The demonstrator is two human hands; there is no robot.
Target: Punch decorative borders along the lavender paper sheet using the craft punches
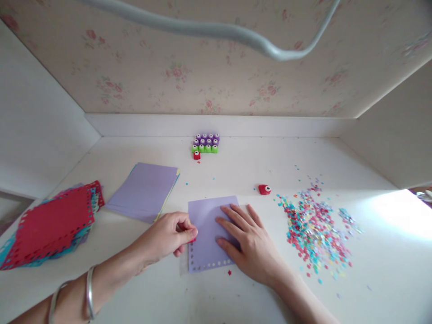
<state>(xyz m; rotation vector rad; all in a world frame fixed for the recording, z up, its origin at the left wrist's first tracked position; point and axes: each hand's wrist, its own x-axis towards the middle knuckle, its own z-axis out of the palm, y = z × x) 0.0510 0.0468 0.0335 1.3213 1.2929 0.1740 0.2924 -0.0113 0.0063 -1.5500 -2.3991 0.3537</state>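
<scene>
A sheet of purple paper (pixel 207 225) lies in front of me, with small punched holes along its bottom edge and the lower part of its left edge. My left hand (pixel 177 234) is closed at the sheet's left edge, thumb on top, around a small red paper punch (pixel 192 240). Most of that punch is hidden by the fingers. Flat on the right side of the sheet rests my right hand (pixel 248 238), its fingers spread. A tiny red paper cutout (pixel 229 272) lies just below the sheet.
Another red punch (pixel 264 189) lies beyond my right hand. Colourful confetti (pixel 317 229) is heaped at the right. Unpunched purple sheets (pixel 143 191) and a stack of punched red and blue sheets (pixel 56 225) lie left. Purple and green punches (pixel 205 143) stand in rows behind.
</scene>
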